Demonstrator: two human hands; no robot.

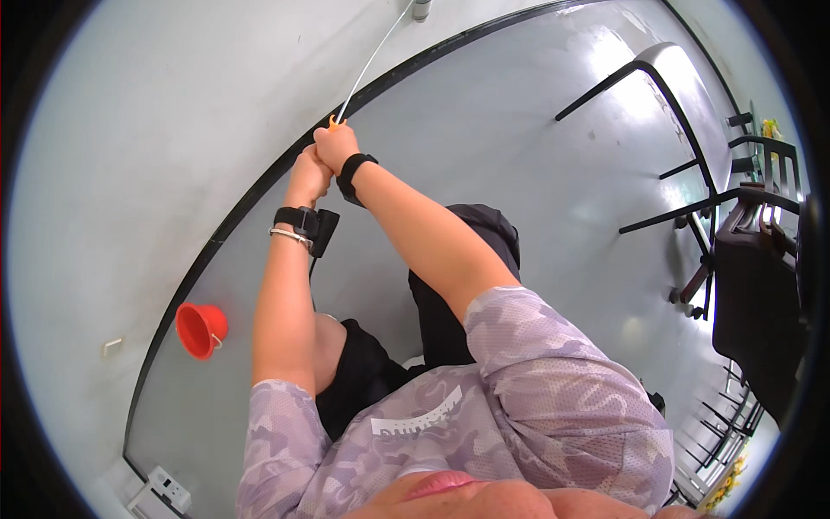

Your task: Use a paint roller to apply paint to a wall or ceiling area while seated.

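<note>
Both arms reach up and away toward the wall. My right hand (335, 147) is closed round the near end of a thin pale rod (363, 73), where an orange piece (335, 124) pokes out above the fingers. Just below and touching it, my left hand (309, 176) is closed too, stacked in line with the same grip; the fingers hide most of the handle. From my hands the rod slants up along the wall and leaves the picture at the top. What its far end bears is out of sight.
A red bucket (201, 330) lies tipped on the grey floor (553, 190) by the wall's dark skirting (229, 222). A grey cylinder (421, 10) sits on the wall near the rod. A table (683, 86) and a dark chair (756, 294) stand at right; a socket box (169, 489) is lower left.
</note>
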